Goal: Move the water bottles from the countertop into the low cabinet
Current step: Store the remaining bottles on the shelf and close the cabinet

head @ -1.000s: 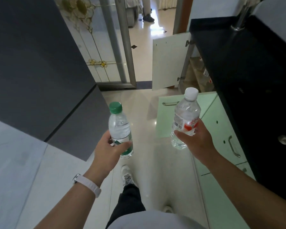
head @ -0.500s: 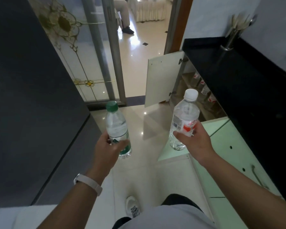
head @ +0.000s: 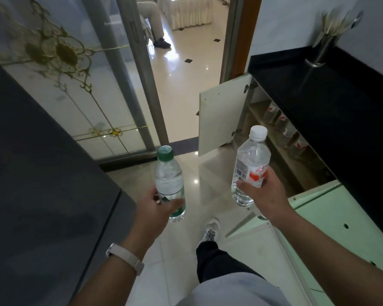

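The left hand (head: pixel 155 208) is gripping the green-cap bottle (head: pixel 169 180) round its lower half, at centre frame. The right hand (head: pixel 265 193) is gripping the white-cap bottle (head: pixel 250 160) round its label, right of centre. Both bottles are riding upright in the air, well apart. The carrying step is under way, I judge: the cabinet (head: pixel 281 151), at right under the countertop (head: pixel 318 96), is standing with its door (head: pixel 221 115) swung out, and other bottles (head: pixel 290 131) are lining its shelf. The next move is calling for a crouch and a reach past the door onto free shelf.
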Demonstrator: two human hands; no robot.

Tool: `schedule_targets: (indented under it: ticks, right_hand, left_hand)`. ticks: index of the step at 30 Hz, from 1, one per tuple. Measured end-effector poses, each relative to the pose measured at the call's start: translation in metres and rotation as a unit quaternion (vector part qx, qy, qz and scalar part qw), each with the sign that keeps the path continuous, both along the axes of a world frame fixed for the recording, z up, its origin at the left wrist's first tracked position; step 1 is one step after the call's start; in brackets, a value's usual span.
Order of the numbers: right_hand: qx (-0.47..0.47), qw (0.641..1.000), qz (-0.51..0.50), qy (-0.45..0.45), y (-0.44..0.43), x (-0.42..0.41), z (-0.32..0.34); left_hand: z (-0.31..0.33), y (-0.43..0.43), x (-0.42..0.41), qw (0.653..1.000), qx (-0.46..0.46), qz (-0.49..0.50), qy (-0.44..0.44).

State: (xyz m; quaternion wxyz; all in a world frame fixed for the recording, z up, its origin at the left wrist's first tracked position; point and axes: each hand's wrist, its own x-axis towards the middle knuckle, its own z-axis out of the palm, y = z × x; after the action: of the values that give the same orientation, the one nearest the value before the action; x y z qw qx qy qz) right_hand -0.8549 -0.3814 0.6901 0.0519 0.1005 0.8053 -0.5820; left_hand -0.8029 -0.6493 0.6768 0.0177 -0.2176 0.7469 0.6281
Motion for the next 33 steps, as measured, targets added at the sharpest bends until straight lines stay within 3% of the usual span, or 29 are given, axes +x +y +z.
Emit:
schedule_targets:
  ticks: [10, 18, 25, 33]
  right_hand:
    - [-0.062, 0.997, -0.033, -0.015, -0.004, -0.17, -0.028]
    - [-0.048, 0.991, -0.121, 0.008, 0.045, -0.243, -0.013]
    - [0.022, 0.983, -0.179, -0.021, 0.064, -0.288, -0.026]
    - [0.039, 0.939, -0.327, -0.094, 0.035, -0.358, -0.037]
  left_hand:
    - [-0.002, 0.004, -0.195, 0.996, -0.029, -0.083, -0.026]
    - [0.018, 0.052, -0.317, 0.984, 0.001, -0.178, -0.006]
    - [-0.001, 0.071, -0.413, 0.959, -0.029, -0.281, -0.035]
    - [-0.031, 0.075, -0.542, 0.904, -0.04, -0.416, -0.09]
